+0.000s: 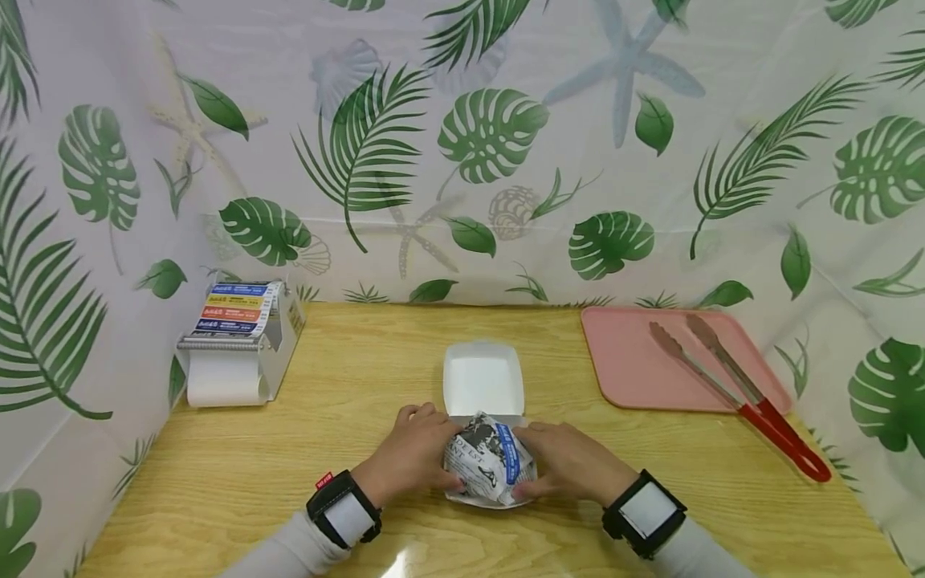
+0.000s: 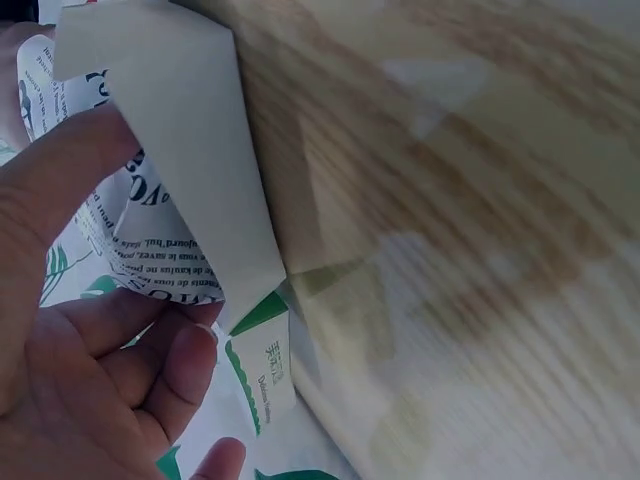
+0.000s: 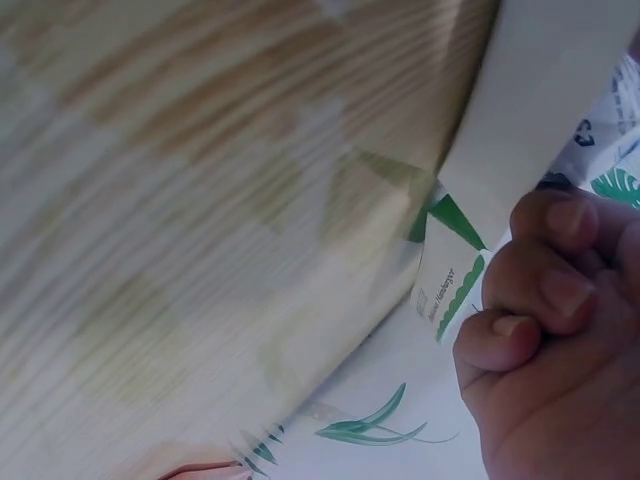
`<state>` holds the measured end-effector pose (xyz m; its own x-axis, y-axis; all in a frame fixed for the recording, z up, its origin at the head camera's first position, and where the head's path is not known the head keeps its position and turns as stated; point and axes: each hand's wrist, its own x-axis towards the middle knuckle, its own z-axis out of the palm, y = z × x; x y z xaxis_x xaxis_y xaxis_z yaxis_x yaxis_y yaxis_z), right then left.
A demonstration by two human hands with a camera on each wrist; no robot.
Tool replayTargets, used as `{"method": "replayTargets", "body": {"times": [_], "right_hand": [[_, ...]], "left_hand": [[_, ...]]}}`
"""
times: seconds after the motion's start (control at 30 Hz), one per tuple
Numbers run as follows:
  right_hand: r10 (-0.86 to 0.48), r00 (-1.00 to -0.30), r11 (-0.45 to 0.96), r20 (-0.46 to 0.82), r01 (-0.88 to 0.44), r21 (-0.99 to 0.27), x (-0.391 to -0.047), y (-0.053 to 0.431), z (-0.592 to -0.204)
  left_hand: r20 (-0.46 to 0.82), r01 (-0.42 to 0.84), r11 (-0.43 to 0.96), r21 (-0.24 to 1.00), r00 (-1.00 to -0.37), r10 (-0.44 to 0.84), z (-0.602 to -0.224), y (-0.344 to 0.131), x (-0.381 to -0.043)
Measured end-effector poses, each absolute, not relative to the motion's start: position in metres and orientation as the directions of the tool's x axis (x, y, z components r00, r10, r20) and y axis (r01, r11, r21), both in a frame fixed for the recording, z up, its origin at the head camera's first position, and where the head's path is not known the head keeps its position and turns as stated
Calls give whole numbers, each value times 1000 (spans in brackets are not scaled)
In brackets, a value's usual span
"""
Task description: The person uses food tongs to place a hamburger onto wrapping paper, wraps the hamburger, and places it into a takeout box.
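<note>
A burger wrapped in newsprint-patterned paper [image 1: 477,466], with a blue label strip [image 1: 509,453] across it, sits in the base of a white clamshell box. The box's lid [image 1: 482,379] stands open behind it. My left hand [image 1: 413,453] grips the wrapped burger from the left, thumb low near the front. From the right my right hand [image 1: 574,464] holds its other side. In the left wrist view, a finger reaches between the paper and the box wall [image 2: 195,150]. Curled fingers [image 3: 560,300] show beside the box in the right wrist view.
A label dispenser [image 1: 289,345] with rows of coloured labels stands at the back left. On the right lies a pink tray [image 1: 621,361]; red-handled tongs [image 1: 773,433] rest across it, handles past its front edge. A leaf-patterned curtain [image 1: 405,160] encloses the wooden table [image 1: 347,353].
</note>
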<state>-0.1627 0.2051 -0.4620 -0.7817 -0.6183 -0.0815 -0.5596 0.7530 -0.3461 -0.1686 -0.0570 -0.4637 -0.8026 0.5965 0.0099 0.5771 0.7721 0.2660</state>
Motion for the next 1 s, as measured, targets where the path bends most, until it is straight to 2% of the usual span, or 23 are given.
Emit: {"method": "replayTargets", "body": {"times": [0.23, 0.6, 0.77, 1.0], "right_hand": [[-602, -797, 772, -40, -570, -281, -164, 206, -468], [-581, -814, 798, -1, -569, -199, -159, 200, -470], [-581, -814, 796, 4, -570, -203, -159, 197, -470], [-559, -828, 809, -43, -533, -249, -157, 198, -469]], "left_hand": [[47, 567, 750, 341, -807, 589, -467, -54, -166], [66, 541, 773, 330, -830, 553, -474, -49, -163], [83, 557, 776, 295, -824, 560, -477, -49, -164], [54, 557, 772, 307, -820, 570, -480, -49, -164]]}}
